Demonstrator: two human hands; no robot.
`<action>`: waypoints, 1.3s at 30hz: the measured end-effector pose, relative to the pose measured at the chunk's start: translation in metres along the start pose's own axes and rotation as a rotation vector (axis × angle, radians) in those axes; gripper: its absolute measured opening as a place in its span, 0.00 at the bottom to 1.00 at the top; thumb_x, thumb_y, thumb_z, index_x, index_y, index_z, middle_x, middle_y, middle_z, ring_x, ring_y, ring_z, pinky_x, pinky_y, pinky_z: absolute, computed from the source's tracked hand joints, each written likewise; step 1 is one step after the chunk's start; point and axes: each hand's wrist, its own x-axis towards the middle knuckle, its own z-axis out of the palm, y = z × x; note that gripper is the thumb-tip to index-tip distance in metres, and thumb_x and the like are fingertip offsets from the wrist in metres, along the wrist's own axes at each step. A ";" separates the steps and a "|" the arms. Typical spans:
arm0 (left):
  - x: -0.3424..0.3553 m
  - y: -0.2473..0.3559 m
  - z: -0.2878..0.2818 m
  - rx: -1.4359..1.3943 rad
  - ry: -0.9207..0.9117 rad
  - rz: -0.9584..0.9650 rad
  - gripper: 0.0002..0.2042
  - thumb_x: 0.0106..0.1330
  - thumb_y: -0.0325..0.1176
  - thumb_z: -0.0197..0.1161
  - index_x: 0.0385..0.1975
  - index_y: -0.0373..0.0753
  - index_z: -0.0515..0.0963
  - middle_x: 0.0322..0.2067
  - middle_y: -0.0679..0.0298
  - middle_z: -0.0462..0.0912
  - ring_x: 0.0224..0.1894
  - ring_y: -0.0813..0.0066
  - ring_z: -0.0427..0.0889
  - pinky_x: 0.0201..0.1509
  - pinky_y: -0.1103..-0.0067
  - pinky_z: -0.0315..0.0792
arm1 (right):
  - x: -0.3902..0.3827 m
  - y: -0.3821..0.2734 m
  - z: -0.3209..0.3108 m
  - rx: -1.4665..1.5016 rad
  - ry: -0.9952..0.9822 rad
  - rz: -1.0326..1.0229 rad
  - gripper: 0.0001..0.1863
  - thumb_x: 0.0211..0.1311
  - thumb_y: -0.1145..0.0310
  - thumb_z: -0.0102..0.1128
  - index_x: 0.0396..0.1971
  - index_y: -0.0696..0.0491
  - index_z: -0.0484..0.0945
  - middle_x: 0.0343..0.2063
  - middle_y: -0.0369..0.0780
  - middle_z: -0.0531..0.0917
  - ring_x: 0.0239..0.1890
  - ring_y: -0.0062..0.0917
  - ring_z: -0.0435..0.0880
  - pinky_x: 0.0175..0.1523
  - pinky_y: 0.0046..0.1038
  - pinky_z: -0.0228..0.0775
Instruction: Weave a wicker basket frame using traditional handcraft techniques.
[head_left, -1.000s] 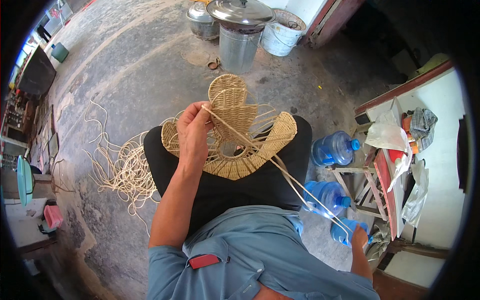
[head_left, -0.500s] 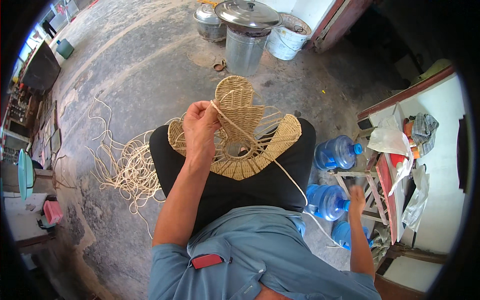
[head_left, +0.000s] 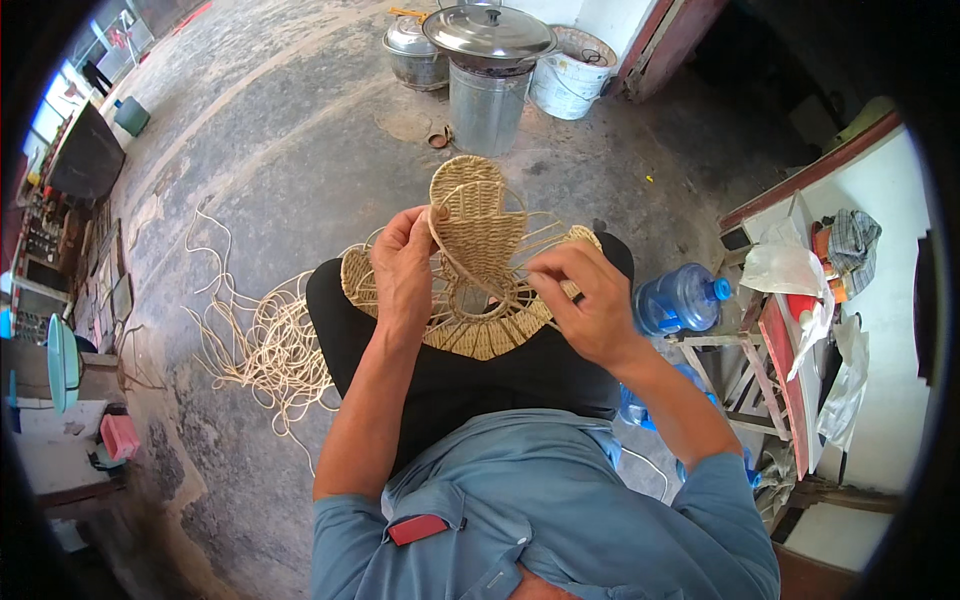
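Note:
On my lap lies a flower-shaped woven straw piece [head_left: 480, 338], with rounded petals around a central ring and bare cords spanning some gaps. My left hand [head_left: 402, 268] pinches the left edge of its raised far petal [head_left: 478, 230], thumb and fingers closed. Over the right side of the piece, my right hand [head_left: 588, 300] has thumb and forefinger drawn together beside the open cords. What lies between those fingertips is too small to make out. A dark ring sits on one finger of that hand.
Loose straw-coloured cord [head_left: 270, 340] is heaped on the floor at left. Blue water bottles [head_left: 680, 300] stand at right near a wooden frame [head_left: 745, 375]. Ahead are a metal bin with a wide lid [head_left: 490, 100], a lidded pot [head_left: 415, 60] and a white bucket [head_left: 570, 80].
My right hand has come back from beside the bottles to the woven piece. The cord that stretched across my lap to the right no longer shows there. My left hand keeps its pinch.

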 end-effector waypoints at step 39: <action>-0.003 0.016 0.006 0.394 -0.048 0.225 0.18 0.74 0.31 0.71 0.60 0.36 0.77 0.44 0.63 0.87 0.47 0.79 0.84 0.53 0.78 0.78 | 0.101 0.040 -0.107 0.497 -0.392 0.334 0.19 0.73 0.57 0.64 0.51 0.57 0.87 0.49 0.39 0.87 0.53 0.28 0.85 0.67 0.33 0.73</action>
